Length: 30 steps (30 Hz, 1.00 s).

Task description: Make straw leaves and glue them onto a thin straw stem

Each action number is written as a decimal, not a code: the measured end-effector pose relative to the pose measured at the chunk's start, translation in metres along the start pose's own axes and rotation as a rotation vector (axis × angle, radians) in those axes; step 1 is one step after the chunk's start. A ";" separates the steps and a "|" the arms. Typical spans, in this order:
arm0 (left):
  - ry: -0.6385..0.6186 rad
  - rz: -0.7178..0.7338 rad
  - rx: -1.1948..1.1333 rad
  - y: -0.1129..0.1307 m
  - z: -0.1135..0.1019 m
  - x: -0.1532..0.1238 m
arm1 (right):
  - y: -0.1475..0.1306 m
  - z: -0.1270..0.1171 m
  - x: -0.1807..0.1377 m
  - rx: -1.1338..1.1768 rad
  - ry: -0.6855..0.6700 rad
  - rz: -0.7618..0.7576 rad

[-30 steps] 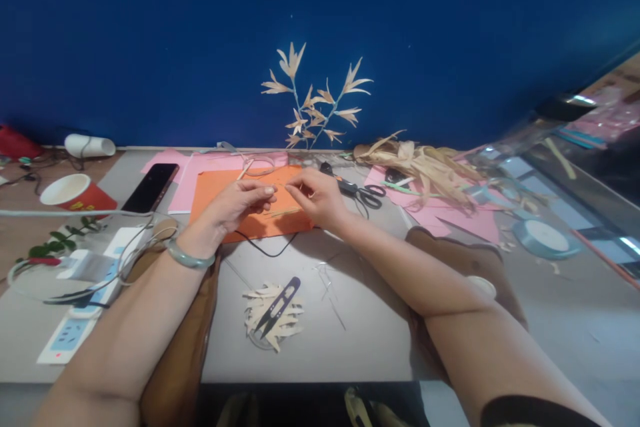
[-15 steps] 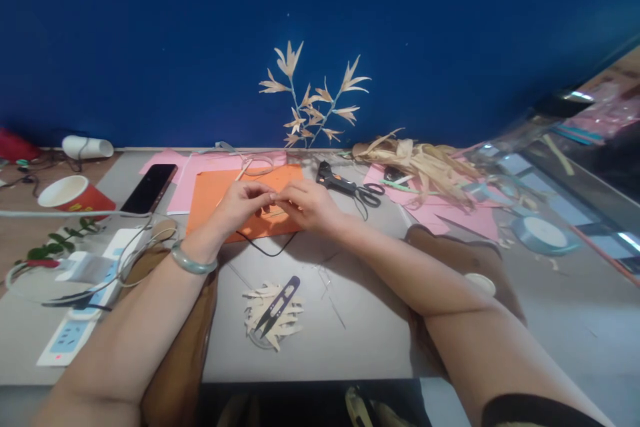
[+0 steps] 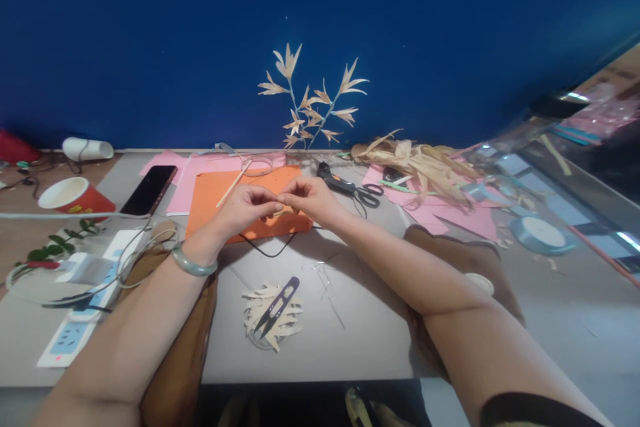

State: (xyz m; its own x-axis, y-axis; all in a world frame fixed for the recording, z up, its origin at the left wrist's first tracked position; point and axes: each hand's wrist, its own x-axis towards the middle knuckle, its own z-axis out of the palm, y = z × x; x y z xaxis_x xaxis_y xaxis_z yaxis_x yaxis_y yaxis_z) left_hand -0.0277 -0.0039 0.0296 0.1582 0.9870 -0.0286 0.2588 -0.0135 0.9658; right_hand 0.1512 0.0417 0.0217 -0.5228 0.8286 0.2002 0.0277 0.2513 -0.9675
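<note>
Over the orange sheet [image 3: 205, 193], my left hand [image 3: 247, 208] and my right hand [image 3: 313, 200] meet fingertip to fingertip. Both are closed in a pinch; whatever lies between the fingers is too small to make out. A thin pale stick [image 3: 233, 185] rests on the sheet beside my left hand. Closer to me, purple thread snips [image 3: 278, 307] lie on top of a pile of cut pale husk strips [image 3: 254, 300]. Behind my hands stand two blue-stemmed sprigs with pale husk flowers [image 3: 313, 113].
A glue gun [image 3: 336, 180] and black-handled scissors [image 3: 369, 195] lie right of the sheet, near dried husks [image 3: 415, 163]. Leftward are a phone [image 3: 149, 190], a red paper cup [image 3: 80, 199] and a power strip [image 3: 67, 340]. Blue ribbon [image 3: 543, 235] sits at right.
My hands have shifted slightly. The right fingers are raised and more extended, with thumb and forefinger meeting the left fingertips. Objects on the table stay where they were.
</note>
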 end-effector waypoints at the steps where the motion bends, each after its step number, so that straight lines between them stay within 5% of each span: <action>1: 0.010 -0.006 0.006 0.001 0.001 0.000 | -0.001 -0.001 0.000 -0.002 -0.012 0.018; 7: -0.004 0.022 0.038 0.010 0.001 -0.002 | -0.012 -0.008 -0.002 -0.090 -0.129 0.020; 14: -0.031 -0.003 -0.050 0.005 0.001 -0.002 | -0.009 -0.004 -0.002 -0.124 -0.049 -0.124; 30: -0.122 0.047 -0.162 0.007 -0.005 -0.003 | -0.013 -0.006 -0.003 0.059 -0.097 -0.029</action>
State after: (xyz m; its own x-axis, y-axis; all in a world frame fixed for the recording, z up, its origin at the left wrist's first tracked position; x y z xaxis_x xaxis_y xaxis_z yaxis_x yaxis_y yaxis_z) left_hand -0.0311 -0.0062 0.0373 0.2830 0.9591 -0.0044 0.0937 -0.0231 0.9953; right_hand 0.1571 0.0392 0.0345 -0.6026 0.7685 0.2150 -0.0369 0.2424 -0.9695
